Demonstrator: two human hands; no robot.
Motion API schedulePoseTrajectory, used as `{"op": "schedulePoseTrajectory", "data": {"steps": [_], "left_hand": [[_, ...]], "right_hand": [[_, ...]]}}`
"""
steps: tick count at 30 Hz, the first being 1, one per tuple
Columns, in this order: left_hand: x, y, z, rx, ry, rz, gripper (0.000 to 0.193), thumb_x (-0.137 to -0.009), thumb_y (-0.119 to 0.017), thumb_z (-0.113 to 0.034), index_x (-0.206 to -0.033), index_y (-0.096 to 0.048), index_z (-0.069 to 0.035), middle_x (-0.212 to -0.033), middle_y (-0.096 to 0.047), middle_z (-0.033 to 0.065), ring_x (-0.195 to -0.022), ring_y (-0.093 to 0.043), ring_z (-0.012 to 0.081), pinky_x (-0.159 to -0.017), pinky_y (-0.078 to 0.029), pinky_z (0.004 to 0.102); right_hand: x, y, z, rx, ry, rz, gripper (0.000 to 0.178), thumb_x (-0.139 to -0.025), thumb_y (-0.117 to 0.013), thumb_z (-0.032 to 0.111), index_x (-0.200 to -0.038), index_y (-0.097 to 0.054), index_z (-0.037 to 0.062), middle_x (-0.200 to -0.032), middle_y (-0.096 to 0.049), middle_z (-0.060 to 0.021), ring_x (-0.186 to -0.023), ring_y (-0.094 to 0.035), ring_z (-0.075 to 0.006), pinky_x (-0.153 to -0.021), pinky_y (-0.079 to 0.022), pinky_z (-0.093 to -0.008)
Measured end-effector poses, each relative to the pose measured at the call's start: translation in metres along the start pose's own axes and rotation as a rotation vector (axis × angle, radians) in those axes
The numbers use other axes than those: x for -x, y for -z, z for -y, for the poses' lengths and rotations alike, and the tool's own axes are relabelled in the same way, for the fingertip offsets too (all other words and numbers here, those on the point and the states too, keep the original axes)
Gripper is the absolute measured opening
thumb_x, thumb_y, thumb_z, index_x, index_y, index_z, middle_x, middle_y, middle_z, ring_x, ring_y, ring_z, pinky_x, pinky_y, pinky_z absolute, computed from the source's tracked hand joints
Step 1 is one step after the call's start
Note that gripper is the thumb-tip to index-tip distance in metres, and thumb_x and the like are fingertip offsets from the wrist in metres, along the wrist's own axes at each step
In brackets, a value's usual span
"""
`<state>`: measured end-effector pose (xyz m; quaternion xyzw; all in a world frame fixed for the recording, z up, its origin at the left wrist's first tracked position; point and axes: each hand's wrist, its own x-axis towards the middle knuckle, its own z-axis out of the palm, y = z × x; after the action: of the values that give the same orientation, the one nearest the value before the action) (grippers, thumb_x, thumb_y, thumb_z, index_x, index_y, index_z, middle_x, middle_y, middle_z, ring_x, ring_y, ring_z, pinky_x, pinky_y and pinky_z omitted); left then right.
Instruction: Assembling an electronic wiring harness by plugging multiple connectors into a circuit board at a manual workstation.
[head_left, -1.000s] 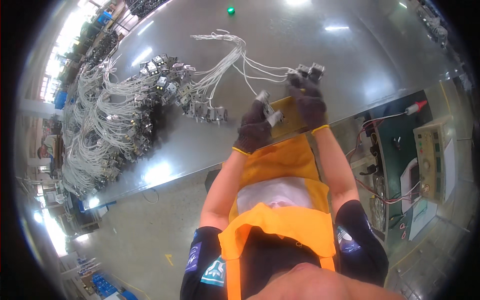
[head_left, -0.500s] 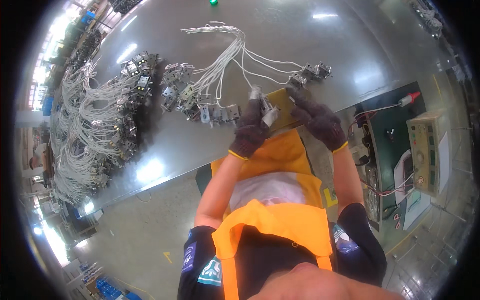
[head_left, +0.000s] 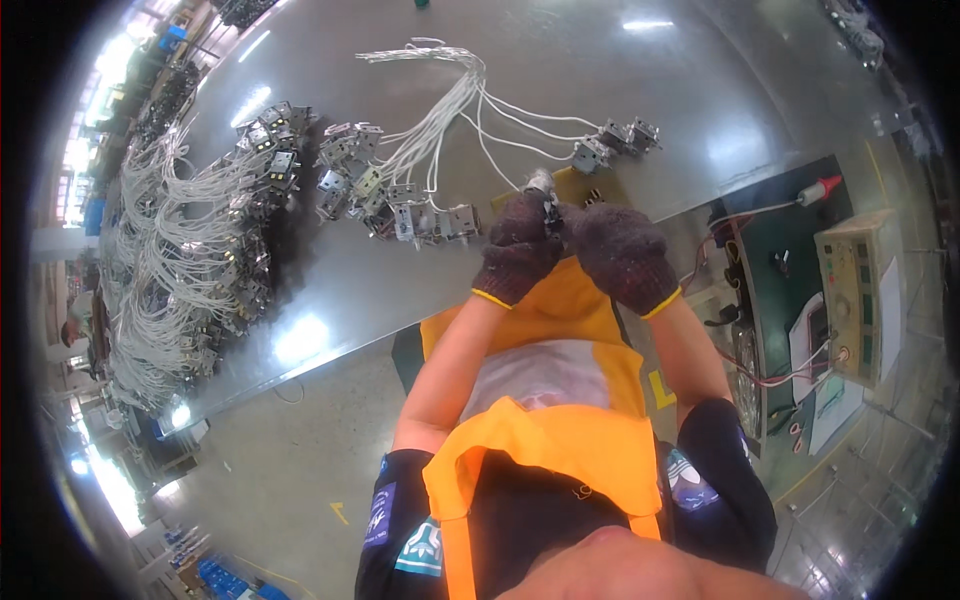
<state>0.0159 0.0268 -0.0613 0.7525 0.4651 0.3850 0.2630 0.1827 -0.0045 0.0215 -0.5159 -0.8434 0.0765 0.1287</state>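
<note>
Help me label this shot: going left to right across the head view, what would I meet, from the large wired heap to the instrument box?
Large heap of white-wired metal parts, smaller cluster of metal parts, gloved left hand, gloved right hand, red-handled scissors, beige instrument box.

Hands [head_left: 622, 252] now together, right one moved in beside left's metal part [head_left: 546, 196]

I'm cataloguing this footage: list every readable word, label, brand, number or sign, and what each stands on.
No wording reads clearly.
Left sleeve: purple patch and teal patch, print too small.
Right sleeve: pale emblem, purple patch; no legible lettering.
Beige instrument box: panel markings too small.
Held metal part: nothing legible.
Floor: angular yellow marks, no lettering.
</note>
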Motion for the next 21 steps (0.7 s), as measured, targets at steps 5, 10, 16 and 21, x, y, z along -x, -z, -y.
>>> {"op": "schedulePoseTrajectory", "data": {"steps": [5,10,16,21], "left_hand": [[-0.013,0.021,-0.021,0.014,0.119,0.132,0.041,-0.078,-0.069,-0.013,-0.112,-0.053,0.001,-0.089,-0.062,0.025,-0.088,-0.061,0.0447,-0.074,-0.048,0.0482],[-0.012,0.005,0.002,0.089,0.074,0.115,0.037,-0.079,-0.066,-0.014,-0.111,-0.054,0.003,-0.087,-0.062,0.0265,-0.088,-0.061,0.0443,-0.073,-0.049,0.0487],[-0.015,0.017,-0.023,-0.106,-0.053,-0.047,0.034,-0.082,-0.063,-0.021,-0.104,-0.056,0.004,-0.088,-0.062,0.0271,-0.088,-0.061,0.0444,-0.075,-0.049,0.0495],[-0.019,0.025,-0.029,-0.164,0.042,0.108,0.05,-0.077,-0.075,-0.028,-0.114,-0.055,0.0,-0.088,-0.064,0.0246,-0.086,-0.063,0.0444,-0.073,-0.05,0.0473]], "right_hand": [[-0.006,-0.002,0.003,0.032,0.133,-0.273,0.009,-0.08,-0.057,0.016,-0.081,-0.063,0.0092,-0.076,-0.063,-0.0141,-0.073,-0.063,-0.0352,-0.064,-0.05,-0.047],[-0.01,0.006,0.013,0.093,0.076,-0.18,0.008,-0.078,-0.058,0.015,-0.081,-0.062,0.0082,-0.072,-0.061,-0.0149,-0.07,-0.062,-0.035,-0.062,-0.049,-0.0468],[-0.009,0.005,0.016,0.096,0.123,-0.213,0.007,-0.078,-0.057,0.013,-0.081,-0.062,0.009,-0.072,-0.061,-0.0152,-0.07,-0.062,-0.0349,-0.062,-0.048,-0.0468],[-0.005,0.002,0.007,0.041,0.21,-0.304,0.008,-0.079,-0.055,0.013,-0.082,-0.062,0.0099,-0.075,-0.061,-0.0159,-0.071,-0.061,-0.0369,-0.064,-0.048,-0.048]]}}
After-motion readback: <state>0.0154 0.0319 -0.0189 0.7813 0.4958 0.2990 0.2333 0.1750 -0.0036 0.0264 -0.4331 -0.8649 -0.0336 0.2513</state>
